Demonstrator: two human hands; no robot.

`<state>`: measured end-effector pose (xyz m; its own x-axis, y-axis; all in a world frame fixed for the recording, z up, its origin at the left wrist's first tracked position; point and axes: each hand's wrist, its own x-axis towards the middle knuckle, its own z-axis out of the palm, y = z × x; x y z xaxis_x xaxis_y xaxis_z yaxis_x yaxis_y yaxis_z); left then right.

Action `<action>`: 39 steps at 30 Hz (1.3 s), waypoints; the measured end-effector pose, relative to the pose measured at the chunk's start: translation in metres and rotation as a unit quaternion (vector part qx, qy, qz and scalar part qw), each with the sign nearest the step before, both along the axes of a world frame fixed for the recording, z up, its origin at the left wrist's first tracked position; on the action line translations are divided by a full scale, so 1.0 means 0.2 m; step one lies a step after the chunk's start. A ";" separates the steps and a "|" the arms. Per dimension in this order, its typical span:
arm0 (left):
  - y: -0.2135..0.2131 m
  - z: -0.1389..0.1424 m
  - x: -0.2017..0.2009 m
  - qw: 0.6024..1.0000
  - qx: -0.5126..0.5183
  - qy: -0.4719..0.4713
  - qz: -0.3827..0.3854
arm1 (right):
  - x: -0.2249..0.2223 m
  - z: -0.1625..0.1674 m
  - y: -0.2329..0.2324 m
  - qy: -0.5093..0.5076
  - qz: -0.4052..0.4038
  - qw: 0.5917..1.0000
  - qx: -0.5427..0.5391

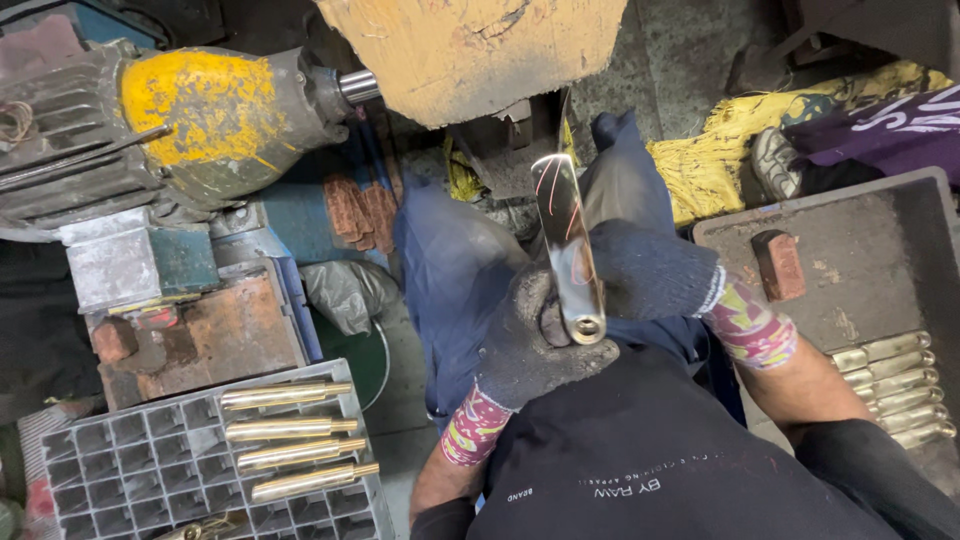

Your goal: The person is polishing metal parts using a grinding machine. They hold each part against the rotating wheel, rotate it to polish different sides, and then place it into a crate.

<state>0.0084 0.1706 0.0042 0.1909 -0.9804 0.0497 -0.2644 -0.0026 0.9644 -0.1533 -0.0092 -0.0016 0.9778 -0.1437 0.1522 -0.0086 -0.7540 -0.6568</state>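
- Left hand point(530, 345) and right hand point(650, 270), both gloved, have fingers clamped on a polished metal bar point(572, 240).
- Bar sits over the lap, tip raised toward the yellow buffing wheel point(470, 55).
- Judged step: polishing under way; next, firm, even pressure.
- Brass pieces point(290, 440) lie on the grid crate point(130, 470); more pieces point(895, 385) lie in the grey tray point(860, 250).
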 end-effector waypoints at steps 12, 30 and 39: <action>0.02 -0.15 0.10 0.896 -0.003 0.443 -0.027 | -0.11 0.49 0.06 0.082 -0.094 0.981 -0.151; 0.01 -0.18 0.12 0.903 -0.073 0.419 -0.056 | -0.10 0.54 0.08 0.095 -0.108 0.979 -0.141; -0.03 -0.03 0.28 0.969 -0.229 -0.085 -0.029 | -0.16 0.51 0.07 0.040 -0.127 0.978 -0.160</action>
